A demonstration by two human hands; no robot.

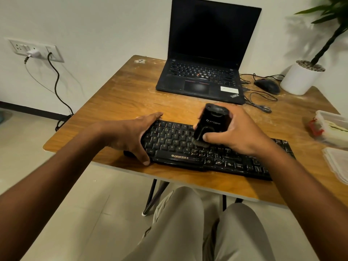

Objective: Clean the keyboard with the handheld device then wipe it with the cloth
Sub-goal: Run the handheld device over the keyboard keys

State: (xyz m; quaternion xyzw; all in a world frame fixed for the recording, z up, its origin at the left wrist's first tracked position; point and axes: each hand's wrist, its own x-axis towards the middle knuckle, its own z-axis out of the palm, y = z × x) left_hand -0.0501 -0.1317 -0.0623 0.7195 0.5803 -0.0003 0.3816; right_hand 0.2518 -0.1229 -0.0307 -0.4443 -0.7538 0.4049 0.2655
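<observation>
The right hand [239,132] grips a black handheld device [211,123], fingers wrapped round its far side and thumb pressed on its near face. The device stands nearly upright, its brush end touching the keys in the middle of the keyboard [188,157], just below and left of that hand's thumb.

The left hand [131,132] clasps the keyboard's left end: fingers lie along its far edge, thumb hooks over its near edge, palm over the corner keys. The keyboard lies slantwise on the table [116,95], under both hands, its near right part reaching the table's front edge.

Beyond the right hand sits an open laptop [207,59] with a dark screen. Further right of it are a mouse [267,85] with a loose cable and a white plant pot [299,78].

Well right of the right hand, at the table's edge, is a clear container [331,127] with something red and pale inside; whether the cloth is in it cannot be told.
</observation>
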